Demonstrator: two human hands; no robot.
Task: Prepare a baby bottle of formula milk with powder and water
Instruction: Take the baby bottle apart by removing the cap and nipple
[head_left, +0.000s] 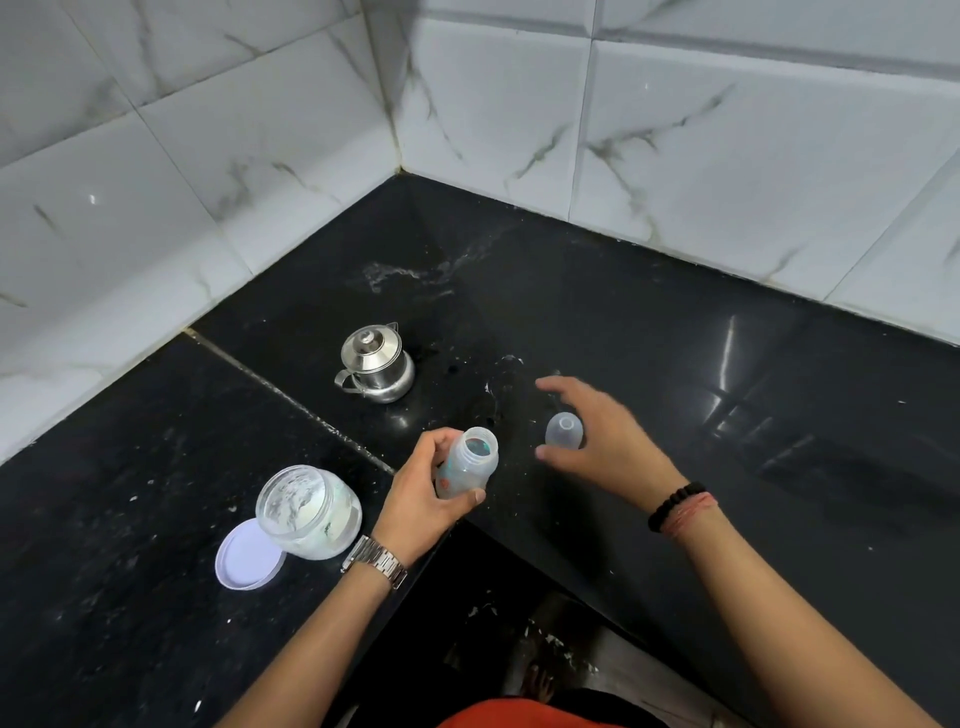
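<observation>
Clear baby bottle (466, 464) (uncapped) was gripped by left hand (422, 493); right hand (602, 441), fingers spread wide, hovered at translucent cap (563, 430).

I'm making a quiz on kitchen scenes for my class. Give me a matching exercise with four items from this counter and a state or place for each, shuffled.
Things:
1. clear plastic baby bottle
2. steel kettle with lid
3. glass powder jar
4. translucent dome cap

States or places:
A. open, its white round lid lying beside it
B. gripped by the left hand, uncapped
C. lidded, nearest the tiled corner
D. under the open right hand

Pairs: 1-B, 2-C, 3-A, 4-D
</observation>
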